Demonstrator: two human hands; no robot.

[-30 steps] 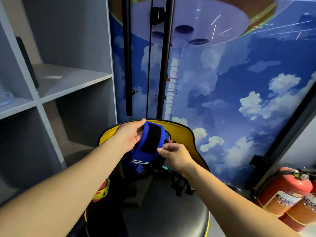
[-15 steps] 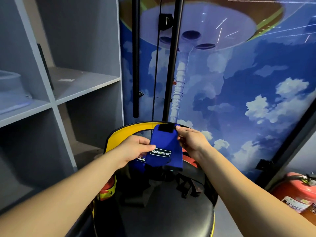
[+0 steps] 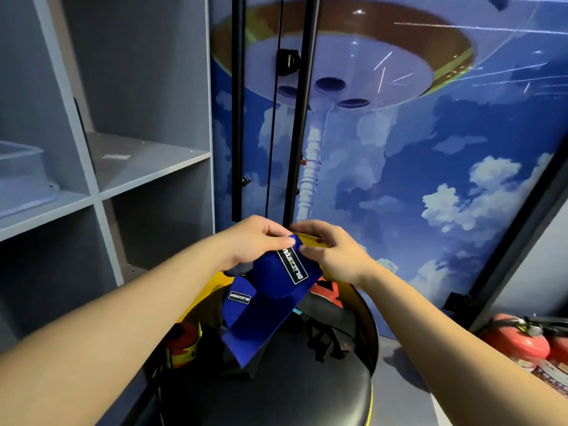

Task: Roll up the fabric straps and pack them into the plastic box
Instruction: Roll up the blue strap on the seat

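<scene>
The grey shelf unit (image 3: 101, 192) fills the left of the view, and on its upper-left shelf sits a translucent plastic box (image 3: 23, 176), well apart from both hands and up to their left; of the two, the left arm is on the nearer side for any reach there. In front of the person a black seat with a yellow rim (image 3: 367, 321) carries a jumble of dark straps (image 3: 322, 339). Above it hangs the blue fabric strap (image 3: 270, 302), its long axis running from the hands down and to the left, the free end pointing at the seat and the held end uppermost. The left hand (image 3: 255, 241) pinches that upper end with curled fingers, and the right hand (image 3: 329, 250) pinches it from the other side, fingertips nearly meeting. The strap looks partly folded over at the top, so rolling seems barely begun.
</scene>
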